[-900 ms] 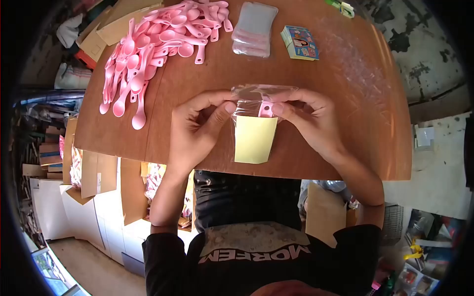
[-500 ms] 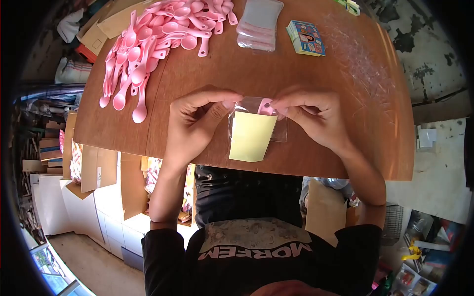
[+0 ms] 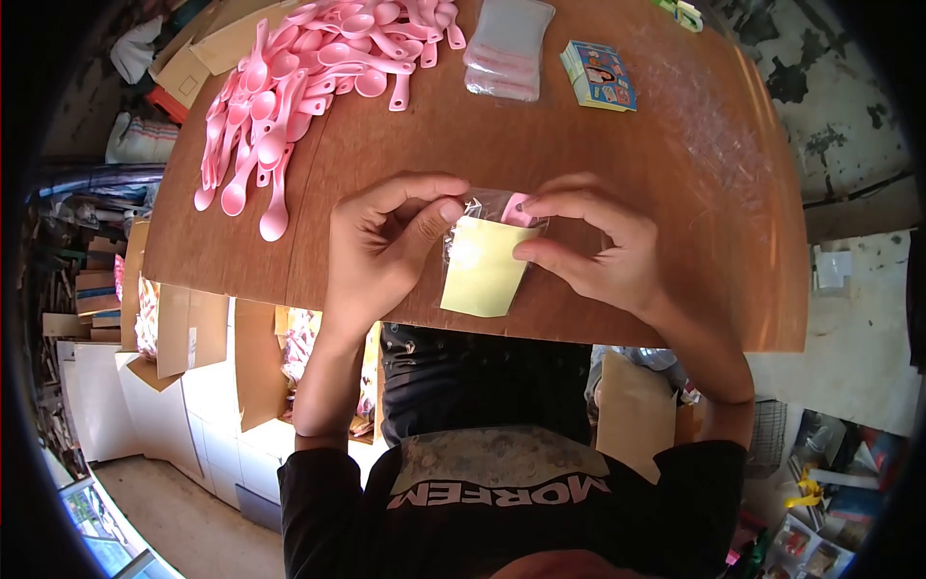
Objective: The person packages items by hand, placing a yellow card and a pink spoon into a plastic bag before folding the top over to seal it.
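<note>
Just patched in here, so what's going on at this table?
A person's left hand pinches the top corner of a clear plastic bag. Inside it appear to be a yellow card and a pink handle, its end showing above the card. The right hand is at the other side, thumb and forefinger apart. Beyond lie a pile of pink spoons, a stack of clear bags and printed cards.
</note>
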Action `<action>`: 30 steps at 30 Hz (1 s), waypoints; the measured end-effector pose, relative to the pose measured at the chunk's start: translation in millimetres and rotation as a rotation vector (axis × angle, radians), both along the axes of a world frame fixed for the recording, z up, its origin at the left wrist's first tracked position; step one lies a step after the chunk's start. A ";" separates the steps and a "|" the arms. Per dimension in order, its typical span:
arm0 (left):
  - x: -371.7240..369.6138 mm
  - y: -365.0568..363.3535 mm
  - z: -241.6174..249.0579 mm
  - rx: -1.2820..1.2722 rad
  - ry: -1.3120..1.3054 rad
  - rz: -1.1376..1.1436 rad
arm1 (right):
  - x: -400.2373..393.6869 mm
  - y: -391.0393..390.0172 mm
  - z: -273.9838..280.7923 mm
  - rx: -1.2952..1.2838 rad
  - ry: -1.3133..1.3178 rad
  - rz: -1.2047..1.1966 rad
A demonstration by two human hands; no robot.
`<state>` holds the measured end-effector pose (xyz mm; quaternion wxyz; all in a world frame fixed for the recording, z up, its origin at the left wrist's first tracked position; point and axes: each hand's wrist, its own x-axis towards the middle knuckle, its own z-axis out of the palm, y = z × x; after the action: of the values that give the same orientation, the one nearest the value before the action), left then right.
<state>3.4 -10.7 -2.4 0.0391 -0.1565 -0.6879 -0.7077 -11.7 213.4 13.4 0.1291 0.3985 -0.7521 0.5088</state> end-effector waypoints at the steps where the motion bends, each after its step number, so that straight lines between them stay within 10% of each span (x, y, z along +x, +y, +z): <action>1: 0.2 -0.7 -2.1 0.061 -0.004 0.008 | 1.6 -2.0 -1.6 0.011 0.015 -0.020; 5: 15.4 2.4 9.7 0.237 -0.038 -0.138 | 11.1 -8.0 0.5 0.007 0.013 0.000; 12: 72.5 -67.2 -1.4 -0.482 0.107 -0.621 | 0.4 -10.0 14.0 0.034 -0.243 0.148; 16: 85.4 -127.7 -122.0 -0.906 -0.337 -0.250 | -76.7 -5.8 10.9 0.175 0.146 -0.256; 22: 96.8 -201.7 -310.2 -0.956 -0.301 0.356 | -189.1 -4.2 1.0 0.423 0.232 -0.463; 30: 106.3 -116.4 -152.3 -0.551 -0.494 -0.391 | -221.5 -5.0 -5.0 0.636 -0.022 -0.480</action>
<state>109.7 -127.1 -154.6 -0.3057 -0.1143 -0.7974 -0.5075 -233.2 208.4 8.3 0.1063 0.2261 -0.9452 0.2103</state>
